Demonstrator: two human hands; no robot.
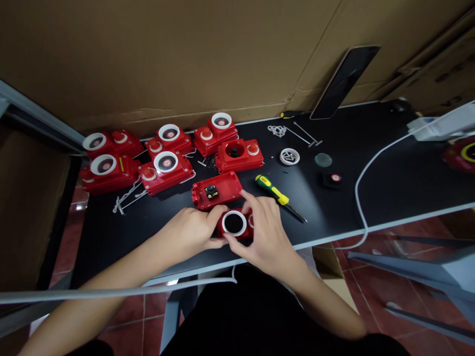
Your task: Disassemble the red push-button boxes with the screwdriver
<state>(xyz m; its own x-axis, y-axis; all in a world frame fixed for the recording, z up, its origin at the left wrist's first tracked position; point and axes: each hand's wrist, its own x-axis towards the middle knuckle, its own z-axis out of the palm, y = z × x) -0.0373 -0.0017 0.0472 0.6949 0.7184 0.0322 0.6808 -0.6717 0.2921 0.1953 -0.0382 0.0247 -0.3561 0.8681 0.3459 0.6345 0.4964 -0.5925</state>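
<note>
My left hand grips the left end of a red box cover with a white ring around a black round opening. The right end is in my right hand, whose fingers partly hide a second round fitting there. Just behind the cover lies an open red housing with a small black part inside. To the right of the housing, a green and yellow screwdriver lies on the black table.
Several finished-looking red boxes stand at the back left. A white ring holding screws, a clear disc and a black square piece with a red-and-white label lie rightward. A phone leans on cardboard. A white cable crosses the table's right side.
</note>
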